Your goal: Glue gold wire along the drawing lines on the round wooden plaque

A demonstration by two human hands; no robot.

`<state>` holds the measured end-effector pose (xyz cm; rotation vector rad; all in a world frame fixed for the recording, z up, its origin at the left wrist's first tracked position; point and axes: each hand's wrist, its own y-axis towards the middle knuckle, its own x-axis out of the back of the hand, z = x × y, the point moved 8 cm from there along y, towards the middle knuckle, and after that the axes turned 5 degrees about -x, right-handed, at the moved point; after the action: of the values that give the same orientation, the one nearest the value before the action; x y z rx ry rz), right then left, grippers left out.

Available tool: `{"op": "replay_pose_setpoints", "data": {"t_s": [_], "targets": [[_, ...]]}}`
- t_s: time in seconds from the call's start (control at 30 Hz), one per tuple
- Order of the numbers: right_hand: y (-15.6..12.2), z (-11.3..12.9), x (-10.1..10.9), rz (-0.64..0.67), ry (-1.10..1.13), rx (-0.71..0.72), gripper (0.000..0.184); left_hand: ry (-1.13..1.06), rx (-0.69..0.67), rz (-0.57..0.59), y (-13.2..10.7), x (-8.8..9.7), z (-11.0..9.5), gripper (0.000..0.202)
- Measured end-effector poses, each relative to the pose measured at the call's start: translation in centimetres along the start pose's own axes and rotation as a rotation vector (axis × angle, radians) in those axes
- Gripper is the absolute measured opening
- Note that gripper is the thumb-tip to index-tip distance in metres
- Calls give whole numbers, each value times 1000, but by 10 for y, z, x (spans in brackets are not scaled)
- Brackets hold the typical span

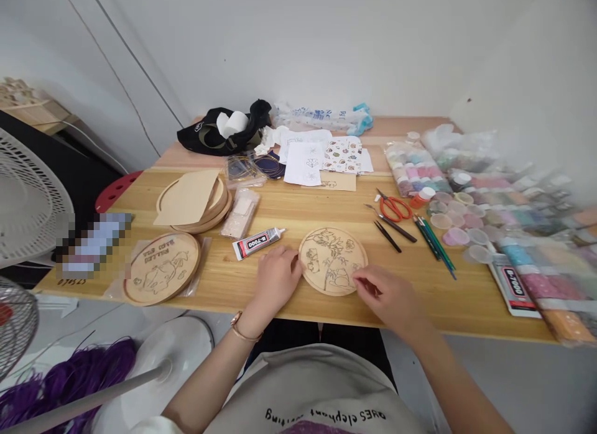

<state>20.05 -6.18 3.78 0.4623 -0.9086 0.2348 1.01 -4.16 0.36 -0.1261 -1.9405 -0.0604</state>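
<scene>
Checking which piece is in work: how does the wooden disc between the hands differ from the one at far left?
The disc between the hands bears a line drawing of flowers and leaves; the far-left disc shows a line-drawn figure under lettering. The left hand touches the first disc and the right hand is at its edge, while no hand touches the far-left disc. The first lies directly on the tabletop; the far-left disc sits on a clear plastic sleeve. Both are round, light wood and lie flat.

The person is wearing a pale grey T-shirt (308, 384) with black lettering (upside down from this angle) and a purple print, dark trousers (280, 337), and a gold bracelet (245, 327).
</scene>
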Motion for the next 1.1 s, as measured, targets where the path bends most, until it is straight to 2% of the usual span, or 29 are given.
{"op": "replay_pose_setpoints", "data": {"t_s": [0.17,0.27,0.47,0.6,0.67,0.77,0.83,0.87,0.97,1.1], "targets": [[-7,-23,-13,-6,-14,-130,19,2,-3,1,3,0,-2,13],[-10,-25,-23,53,37,-174,19,-1,-15,2,5,0,-3,12],[-18,-3,-26,121,71,-87,18,-16,-92,10,20,-3,-5,17],[-21,11,-22,88,55,-23,15,-64,-209,32,37,-7,-11,19],[-22,18,-20,54,33,-4,14,-77,-229,21,37,-5,-11,21],[-24,29,-17,-26,-14,0,12,-121,-289,-82,11,14,-18,22],[-25,39,-17,-49,-43,3,12,-197,-427,-171,-20,29,-32,21],[-26,44,-18,-52,-54,10,12,-230,-478,-166,-37,32,-37,20],[-26,61,-24,-44,-68,59,13,-278,-510,-148,-73,30,-43,14],[-25,75,-33,-27,-43,98,14,-333,-455,-222,-89,18,-37,11]]}}
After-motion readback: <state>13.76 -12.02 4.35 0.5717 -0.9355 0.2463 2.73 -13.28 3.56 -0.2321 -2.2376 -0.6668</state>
